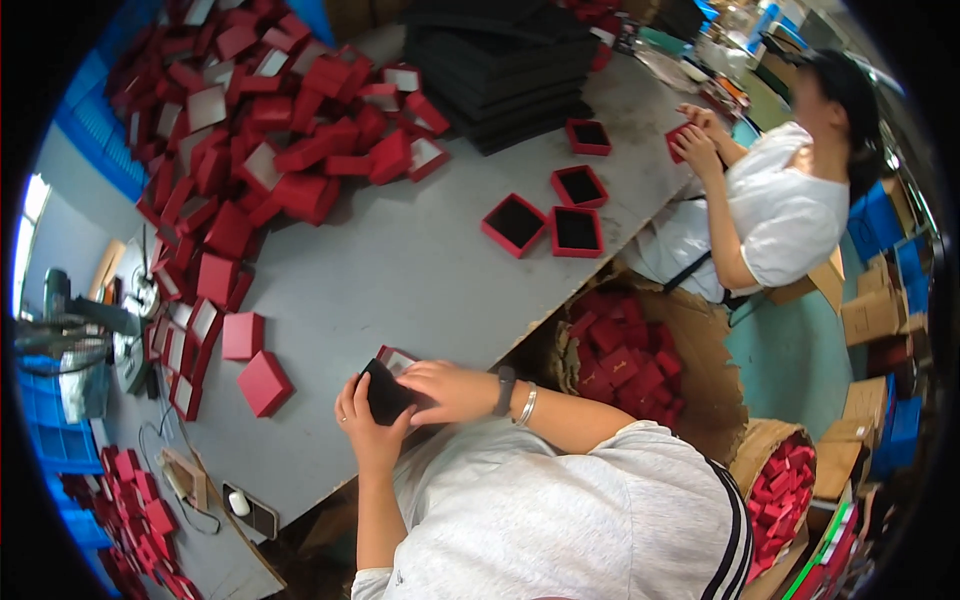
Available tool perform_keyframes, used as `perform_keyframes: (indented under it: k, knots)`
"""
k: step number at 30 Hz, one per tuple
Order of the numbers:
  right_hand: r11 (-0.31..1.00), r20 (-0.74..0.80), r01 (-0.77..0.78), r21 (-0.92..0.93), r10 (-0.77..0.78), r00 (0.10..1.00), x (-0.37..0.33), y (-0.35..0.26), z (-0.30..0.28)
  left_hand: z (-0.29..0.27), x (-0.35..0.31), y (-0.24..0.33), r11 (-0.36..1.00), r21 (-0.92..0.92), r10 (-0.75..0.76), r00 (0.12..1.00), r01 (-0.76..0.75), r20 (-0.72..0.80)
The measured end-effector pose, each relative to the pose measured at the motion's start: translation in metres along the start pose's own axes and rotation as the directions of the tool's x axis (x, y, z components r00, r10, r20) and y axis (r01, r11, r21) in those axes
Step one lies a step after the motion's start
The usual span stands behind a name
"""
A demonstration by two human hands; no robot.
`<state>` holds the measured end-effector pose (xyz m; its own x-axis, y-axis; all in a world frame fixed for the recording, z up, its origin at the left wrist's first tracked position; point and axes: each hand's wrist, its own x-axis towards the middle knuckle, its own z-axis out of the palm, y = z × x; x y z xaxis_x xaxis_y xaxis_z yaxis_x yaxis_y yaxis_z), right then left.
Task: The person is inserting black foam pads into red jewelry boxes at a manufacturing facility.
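A dark square foam pad (388,394) is held tilted over the table's near edge. My left hand (368,428), with a ring on one finger, is closed on the pad's left and near sides. My right hand (450,391), wearing a dark watch and a silver bracelet, curls over the pad's right side. Just beyond its fingertips shows a small red box (397,358) with a pale inside, partly hidden by the pad and the hand. Two red boxes (265,384) lie to the left of my hands.
A big heap of red boxes (300,130) covers the far left of the grey table (360,280). Beside it rise stacked black foam sheets (500,75). Several black-lined red boxes (577,230) sit right. A co-worker (780,200) handles a red box. Cartons (625,365) hold more.
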<state>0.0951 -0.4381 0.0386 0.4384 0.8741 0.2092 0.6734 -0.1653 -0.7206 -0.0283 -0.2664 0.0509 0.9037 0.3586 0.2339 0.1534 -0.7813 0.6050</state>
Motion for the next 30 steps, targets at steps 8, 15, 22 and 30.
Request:
perform_keyframes:
  k: [8,15,22,30]
  knots:
    - [0.858,-0.055,-0.304,0.414,0.357,0.932,0.003,-0.024,-0.019,0.025,-0.001,0.031,1.0,0.007,0.029,0.996,-0.029,-0.087]
    - [0.826,-0.306,-0.166,0.539,0.376,0.875,0.004,-0.017,-0.004,0.031,-0.012,0.003,0.877,-0.421,-0.266,0.964,0.232,-0.023]
    - [0.946,-0.371,-0.197,0.257,0.285,0.884,0.001,-0.018,0.0,0.03,0.013,-0.003,0.92,-0.383,-0.074,0.997,0.081,0.033]
    - [0.933,-0.469,-0.238,0.271,0.344,0.814,-0.007,-0.011,-0.001,0.026,0.008,0.006,0.979,-0.203,-0.011,1.0,0.017,0.027]
